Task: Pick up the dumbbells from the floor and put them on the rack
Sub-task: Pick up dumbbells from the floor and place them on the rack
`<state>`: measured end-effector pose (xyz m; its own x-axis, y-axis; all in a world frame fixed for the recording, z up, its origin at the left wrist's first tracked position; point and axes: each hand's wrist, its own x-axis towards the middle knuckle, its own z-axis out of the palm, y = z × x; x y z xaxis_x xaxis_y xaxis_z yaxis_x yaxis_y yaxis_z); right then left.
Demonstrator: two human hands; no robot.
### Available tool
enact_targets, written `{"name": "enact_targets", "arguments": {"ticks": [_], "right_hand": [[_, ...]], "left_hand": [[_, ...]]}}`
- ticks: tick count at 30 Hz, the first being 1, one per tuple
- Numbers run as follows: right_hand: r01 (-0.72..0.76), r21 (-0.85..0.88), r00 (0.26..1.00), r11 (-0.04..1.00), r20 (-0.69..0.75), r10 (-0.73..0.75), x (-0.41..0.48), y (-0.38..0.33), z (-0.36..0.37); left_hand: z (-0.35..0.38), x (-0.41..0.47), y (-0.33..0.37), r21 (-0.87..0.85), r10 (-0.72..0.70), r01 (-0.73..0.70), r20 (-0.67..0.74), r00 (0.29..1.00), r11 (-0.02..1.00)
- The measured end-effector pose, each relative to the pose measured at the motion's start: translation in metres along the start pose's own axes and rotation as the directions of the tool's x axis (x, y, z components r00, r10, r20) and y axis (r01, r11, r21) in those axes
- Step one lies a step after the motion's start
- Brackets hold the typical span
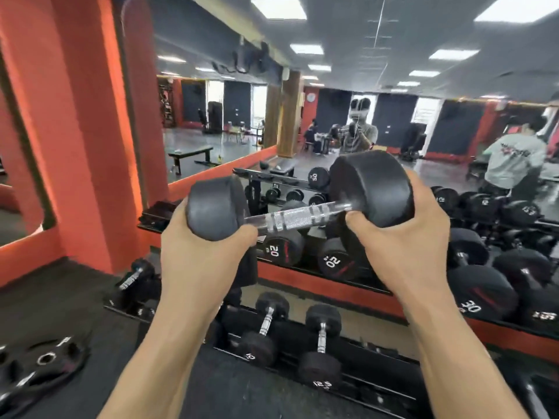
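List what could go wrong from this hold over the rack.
1. Slip: left grip and right grip cup the dumbbell by its round heads, knurled handle bare; it could roll out.
2. Drop: it hangs above the rack tier holding the 10 dumbbell and 12.5 dumbbell; a fall would likely strike them.
3. Pinch: palms under the heads may get trapped at set-down.
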<state>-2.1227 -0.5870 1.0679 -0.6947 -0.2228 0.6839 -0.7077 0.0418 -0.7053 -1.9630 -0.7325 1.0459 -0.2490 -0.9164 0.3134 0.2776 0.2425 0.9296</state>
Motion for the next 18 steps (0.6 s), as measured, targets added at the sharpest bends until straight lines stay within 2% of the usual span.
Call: {"name": "enact_targets", "arguments": {"ticks": [4, 11, 15, 18], "right_hand": [[-0.049, 0.005, 0.997, 0.999, -0.052, 0.049, 0.018, 0.036, 0.024], [-0.144, -0.071, 0.985, 0.987, -0.102, 0.137, 0.056, 0.104, 0.045], [-0.169, -0.106, 0.984, 0.98, -0.074, 0.162, 0.07, 0.169, 0.038], [-0.248, -0.145, 0.968, 0.958, -0.007, 0.25, 0.084, 0.228, 0.026]], "left_hand": [[0.023, 0.039, -0.019, 0.063, 0.002, -0.004, 0.035, 0.999, 0.998], [0.085, 0.082, -0.072, 0.09, -0.106, 0.094, 0.15, 0.983, 0.992], [0.132, 0.083, -0.122, 0.168, -0.185, 0.155, 0.187, 0.965, 0.974], [0.175, 0.072, -0.161, 0.204, -0.277, 0.248, 0.132, 0.952, 0.947]]}}
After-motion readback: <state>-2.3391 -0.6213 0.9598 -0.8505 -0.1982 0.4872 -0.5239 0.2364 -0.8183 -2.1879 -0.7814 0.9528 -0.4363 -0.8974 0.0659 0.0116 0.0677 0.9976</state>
